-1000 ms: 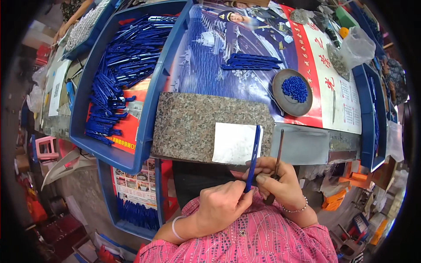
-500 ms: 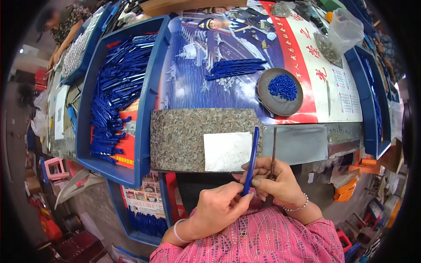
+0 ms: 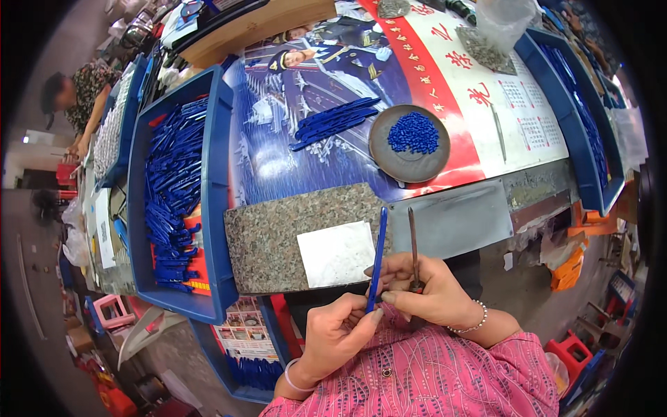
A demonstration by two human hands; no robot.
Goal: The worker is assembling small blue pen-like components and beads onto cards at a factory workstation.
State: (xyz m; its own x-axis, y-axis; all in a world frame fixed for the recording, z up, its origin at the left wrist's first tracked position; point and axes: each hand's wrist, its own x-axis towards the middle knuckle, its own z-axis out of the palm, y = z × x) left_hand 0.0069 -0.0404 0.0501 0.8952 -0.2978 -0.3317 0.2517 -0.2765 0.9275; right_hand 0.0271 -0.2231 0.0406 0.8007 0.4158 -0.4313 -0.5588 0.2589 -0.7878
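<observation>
The left hand [image 3: 339, 330] hides the lower end of the blue strip [image 3: 378, 257], the right hand [image 3: 432, 295] covers part of the slim tool [image 3: 414, 243], and blue bits [image 3: 413, 133] beyond them are too small to identify.

a glossy poster [image 3: 260, 174] with a red band covers part of the worktop [image 3: 531, 187], a long wooden board [image 3: 264, 29] lies by its far edge, a clear plastic bag [image 3: 504, 22] sits far right, another person [image 3: 92, 97] in a patterned top is beyond at left, and a pink stool [image 3: 113, 311] and a red stool [image 3: 570, 356] stand below on opposite sides.
</observation>
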